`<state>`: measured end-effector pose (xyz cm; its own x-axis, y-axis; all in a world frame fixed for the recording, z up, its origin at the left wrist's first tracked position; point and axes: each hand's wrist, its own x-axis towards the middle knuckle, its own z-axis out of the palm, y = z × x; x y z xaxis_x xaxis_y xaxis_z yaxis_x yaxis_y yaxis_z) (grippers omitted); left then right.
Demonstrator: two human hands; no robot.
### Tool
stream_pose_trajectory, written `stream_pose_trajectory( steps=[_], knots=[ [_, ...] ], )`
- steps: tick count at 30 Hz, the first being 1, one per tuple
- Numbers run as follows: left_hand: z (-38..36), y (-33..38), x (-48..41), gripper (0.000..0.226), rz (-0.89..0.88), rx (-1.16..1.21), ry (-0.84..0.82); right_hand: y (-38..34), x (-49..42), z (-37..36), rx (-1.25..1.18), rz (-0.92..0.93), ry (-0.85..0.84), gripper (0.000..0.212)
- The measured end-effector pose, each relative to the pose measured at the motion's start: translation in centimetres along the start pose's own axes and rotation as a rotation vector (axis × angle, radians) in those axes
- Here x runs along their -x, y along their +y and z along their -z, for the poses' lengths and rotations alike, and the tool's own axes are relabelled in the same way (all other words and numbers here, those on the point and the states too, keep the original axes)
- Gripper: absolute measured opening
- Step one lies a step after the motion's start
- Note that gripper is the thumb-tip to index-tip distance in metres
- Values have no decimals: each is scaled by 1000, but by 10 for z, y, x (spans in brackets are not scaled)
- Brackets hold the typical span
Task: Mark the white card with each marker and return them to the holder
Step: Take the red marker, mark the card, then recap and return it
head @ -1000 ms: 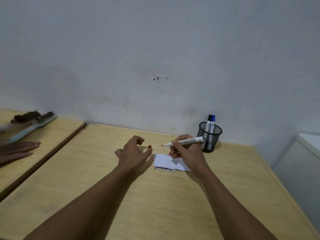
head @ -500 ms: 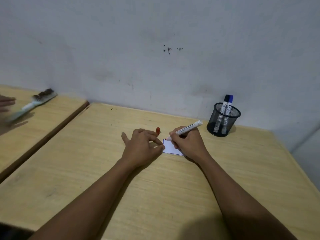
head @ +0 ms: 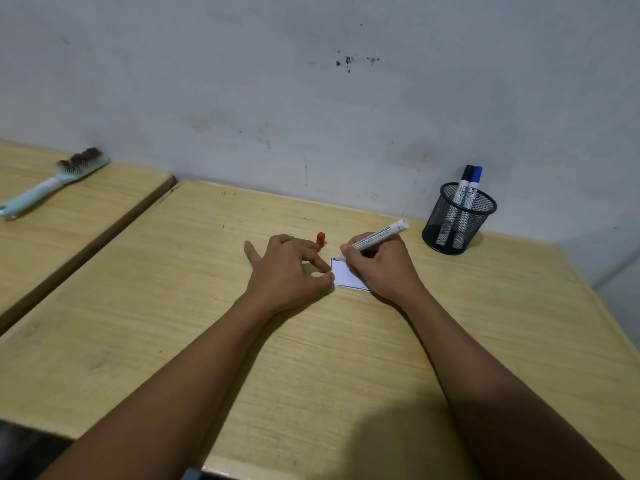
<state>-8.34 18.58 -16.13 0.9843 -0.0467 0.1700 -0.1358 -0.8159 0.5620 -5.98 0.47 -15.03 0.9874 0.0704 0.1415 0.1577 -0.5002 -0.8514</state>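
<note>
The right hand (head: 381, 268) has its fingers (head: 349, 252) wrapped tight around a white marker (head: 375, 237), gripping it low on the barrel. The marker leans up and away to the right, its blunt end pointing toward the holder, and its red tip sits at the far left corner of the white card (head: 343, 275). Whether the tip actually touches the card cannot be told. The heel of this hand rests over the right part of the card and hides it.

The left hand (head: 287, 271) lies palm down just left of the card. Its fingers (head: 320, 268) are curled in, with the tips pressing the card's left edge against the counter (head: 173, 306). A red cap (head: 320, 239) sticks up from between the far fingers of this hand, pinched there and standing nearly upright.

The card lies flat between the two hands, with a thin dark line showing along its left and near edges.

Further right and near the wall stands a black mesh holder (head: 459, 220), well apart from the hands. Two capped markers stand in it, side by side and leaning right: a black marker (head: 462, 190) and a blue marker (head: 472, 192).

To the left, a second counter (head: 86, 209) sits beside this one, a dark gap between them. On it lies a pale blue brush (head: 52, 183) with dark bristles, its handle pointing toward the near left.
</note>
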Motion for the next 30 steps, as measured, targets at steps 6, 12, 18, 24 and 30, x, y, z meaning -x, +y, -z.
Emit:
stream_pose_trajectory(
  steps=[6, 12, 18, 24, 30],
  knots=[
    [1, 2, 1, 20, -8, -5, -1, 0, 0, 5, -26, -20, -58, 13],
    [0, 0, 0, 19, -3, 4, -3, 3, 0, 6, -26, -13, -92, 11],
    [0, 0, -1, 20, 6, 3, -5, 3, -2, 7, -199, -18, -21, 15],
    [-1, 3, 1, 22, -4, -9, 41, -17, -7, 24, -654, -6, 102, 11],
    [-2, 7, -19, 31, 136, 117, 215, -33, -7, 43, -624, 6, 143, 17]
  ],
)
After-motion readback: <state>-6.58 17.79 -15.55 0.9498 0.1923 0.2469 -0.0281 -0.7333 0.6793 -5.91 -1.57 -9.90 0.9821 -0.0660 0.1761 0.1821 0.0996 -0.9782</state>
